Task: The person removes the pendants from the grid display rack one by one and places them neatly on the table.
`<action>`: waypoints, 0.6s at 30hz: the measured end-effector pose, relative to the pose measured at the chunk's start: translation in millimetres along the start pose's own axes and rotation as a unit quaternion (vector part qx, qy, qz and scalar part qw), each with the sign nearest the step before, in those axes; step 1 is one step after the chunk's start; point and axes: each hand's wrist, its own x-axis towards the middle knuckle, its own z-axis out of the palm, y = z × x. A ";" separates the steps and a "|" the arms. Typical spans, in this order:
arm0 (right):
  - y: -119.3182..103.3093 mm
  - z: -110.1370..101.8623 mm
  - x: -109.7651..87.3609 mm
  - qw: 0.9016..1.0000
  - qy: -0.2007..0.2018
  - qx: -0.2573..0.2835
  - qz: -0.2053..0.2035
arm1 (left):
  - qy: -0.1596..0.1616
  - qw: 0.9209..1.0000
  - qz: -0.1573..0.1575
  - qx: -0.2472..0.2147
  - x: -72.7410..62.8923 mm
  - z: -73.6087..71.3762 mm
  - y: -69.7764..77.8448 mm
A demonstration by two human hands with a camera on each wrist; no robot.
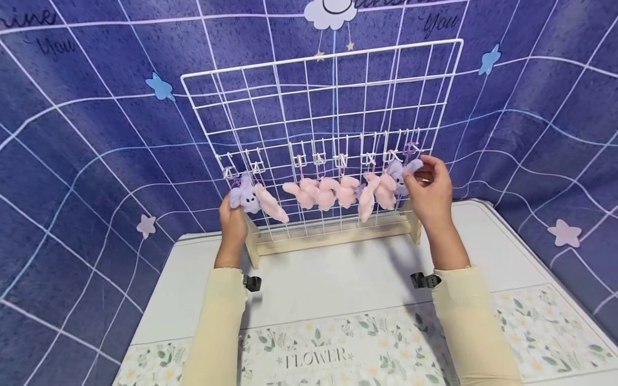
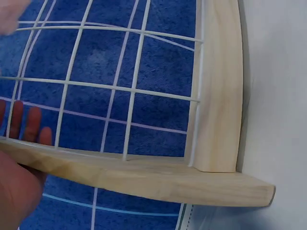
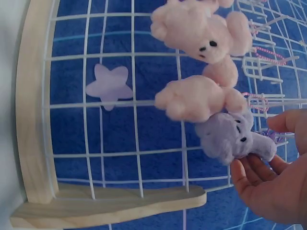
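Observation:
A white wire grid rack (image 1: pixel 322 86) stands upright in front of me, with plush charms hanging from its hooks. At its right end my right hand (image 1: pixel 432 190) holds a purple long-eared plush charm (image 1: pixel 397 174) by the ear; the right wrist view shows the thumb above and fingers below this purple plush (image 3: pixel 225 136). At the left end, my left hand (image 1: pixel 233 222) is beside another purple plush (image 1: pixel 247 195), whose ear overlaps the hand. In the left wrist view, the left hand's fingers (image 2: pixel 32 122) extend behind the grid, past the wooden foot (image 2: pixel 144 179).
Several pink plush charms (image 1: pixel 325 193) hang between the purple ones. A wooden base bar (image 1: pixel 333 239) supports the rack on the white table (image 1: pixel 328 284). A flower-patterned mat strip (image 1: pixel 314 348) lies nearer. Behind hangs a blue star-patterned cloth (image 1: pixel 111 123).

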 end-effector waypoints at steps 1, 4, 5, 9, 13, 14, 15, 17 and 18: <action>-0.1 1.5 -0.8 1.000 -0.005 0.004 0.005 | 0.004 1.000 -0.001 0.002 0.1 0.6 -0.6; 0.7 4.6 -1.6 1.000 -0.011 0.012 0.021 | 0.009 1.000 -0.002 -0.007 -0.1 3.2 -3.6; 1.3 5.4 -1.1 1.000 -0.009 0.014 0.027 | 0.012 1.000 0.000 -0.005 0.2 4.3 -5.2; 5.3 7.5 -0.6 0.999 0.011 0.024 0.043 | 0.031 0.999 0.005 -0.013 0.3 7.8 -15.0; 9.0 10.5 -1.3 0.998 0.021 0.033 0.045 | 0.036 0.998 0.003 -0.049 1.2 8.3 -21.6; 9.5 11.4 -1.6 0.998 0.019 0.038 0.043 | 0.035 0.998 0.002 -0.056 1.5 8.0 -22.4; 9.9 12.2 -1.8 0.998 0.017 0.041 0.040 | 0.036 0.997 -0.002 -0.062 1.9 7.5 -23.2; 9.9 13.3 -2.1 0.998 0.013 0.047 0.033 | 0.034 0.997 -0.010 -0.064 3.0 6.1 -23.7; 9.3 13.6 -2.7 0.998 0.011 0.048 0.030 | 0.033 0.997 -0.015 -0.062 3.1 5.5 -23.1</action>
